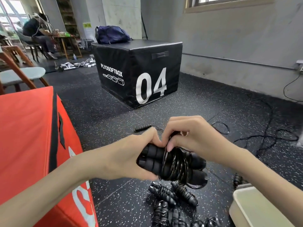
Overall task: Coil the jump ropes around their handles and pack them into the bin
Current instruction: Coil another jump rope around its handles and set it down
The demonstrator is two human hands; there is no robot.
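Black handles (154, 158) lie side by side in the left hand (129, 159), which grips their left ends; rope (176, 164) coils round their middle. The right hand (188, 136) pinches the rope on top, above the floor (114, 112).

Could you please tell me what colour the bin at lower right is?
The plastic bin is cream-white, seen in the head view.

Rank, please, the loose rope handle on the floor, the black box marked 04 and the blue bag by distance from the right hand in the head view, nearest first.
From the right hand:
1. Loose rope handle, on the floor just beyond the hands, to their left.
2. Black box marked 04, farther out on the floor, ahead.
3. Blue bag, atop the box's far corner.
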